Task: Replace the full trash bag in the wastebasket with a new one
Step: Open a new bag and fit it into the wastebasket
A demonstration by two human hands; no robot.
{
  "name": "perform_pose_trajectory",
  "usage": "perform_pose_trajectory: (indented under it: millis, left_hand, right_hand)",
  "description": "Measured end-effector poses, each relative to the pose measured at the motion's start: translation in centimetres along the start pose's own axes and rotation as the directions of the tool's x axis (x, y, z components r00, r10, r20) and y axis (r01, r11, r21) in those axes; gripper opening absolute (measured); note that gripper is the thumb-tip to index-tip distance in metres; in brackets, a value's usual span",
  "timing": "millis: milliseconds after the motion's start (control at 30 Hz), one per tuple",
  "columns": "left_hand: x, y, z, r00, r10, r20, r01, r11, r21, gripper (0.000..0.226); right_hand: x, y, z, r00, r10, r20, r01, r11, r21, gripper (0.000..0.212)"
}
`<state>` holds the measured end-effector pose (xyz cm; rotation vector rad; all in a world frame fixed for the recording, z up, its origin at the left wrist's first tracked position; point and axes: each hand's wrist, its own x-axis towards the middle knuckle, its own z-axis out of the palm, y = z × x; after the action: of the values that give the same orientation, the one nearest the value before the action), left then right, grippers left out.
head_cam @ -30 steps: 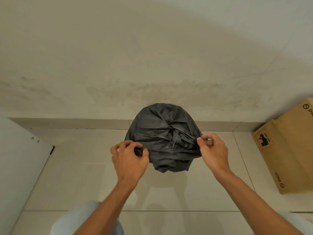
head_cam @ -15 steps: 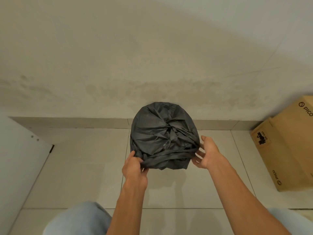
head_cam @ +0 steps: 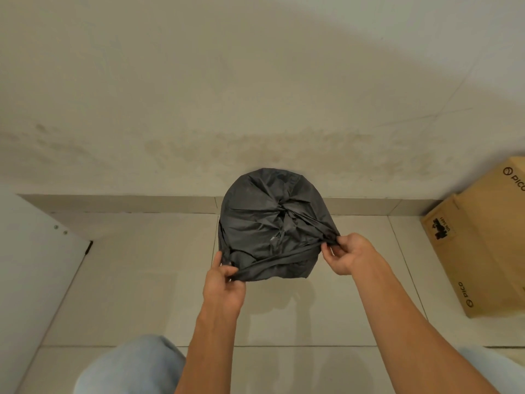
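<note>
A full dark grey trash bag [head_cam: 270,211] bulges on the floor against the wall, its top gathered into a knot near the middle. It covers the wastebasket entirely, so the basket itself is hidden. My left hand [head_cam: 224,282] pinches the bag's rolled lower edge at the front left. My right hand [head_cam: 346,254] pinches the same edge at the right side. The edge is stretched taut between the two hands.
A brown cardboard box [head_cam: 483,240] stands on the tiled floor at the right, close to the wall. A white panel [head_cam: 31,265] runs along the left. My knees in light jeans [head_cam: 127,368] are at the bottom of the view.
Both hands have shifted along the bag's lower edge: the left went right and lower to the front, the right moved outward. The edge now stretches between them.
</note>
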<state>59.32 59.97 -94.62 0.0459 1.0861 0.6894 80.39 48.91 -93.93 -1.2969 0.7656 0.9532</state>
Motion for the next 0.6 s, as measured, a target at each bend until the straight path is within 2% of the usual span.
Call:
perform_pose_trajectory:
  millis: [133, 267, 433, 500, 600]
  left_hand:
    - [1.0, -0.6, -0.2, 1.0, -0.019, -0.015, 0.017, 0.994, -0.112, 0.07]
    - [1.8, -1.0, 0.6, 1.0, 0.023, -0.021, -0.025, 0.995, -0.1, 0.033]
    - [3.5, -1.4, 1.3, 0.994, 0.068, 0.085, -0.069, 0.998, 0.006, 0.04]
    - [4.3, -1.4, 1.5, 0.996, 0.077, 0.042, -0.079, 0.995, 0.064, 0.039]
    - [5.3, -1.7, 1.7, 0.965, 0.203, -0.167, -0.167, 0.964, 0.207, 0.033]
  right_hand:
    - [0.9, 0.9, 0.4, 1.0, 0.009, -0.018, -0.009, 1.0, -0.011, 0.035]
    - [1.2, 1.8, 1.5, 0.993, -0.114, -0.02, 0.111, 0.988, -0.106, 0.034]
    - [2.2, 2.7, 2.2, 0.979, -0.192, 0.06, 0.201, 0.954, -0.221, 0.023]
    - [3.2, 3.2, 2.1, 0.979, -0.196, 0.051, 0.202, 0.952, -0.231, 0.021]
    - [4.4, 3.8, 2.0, 0.968, -0.25, 0.003, 0.245, 0.947, -0.207, 0.022]
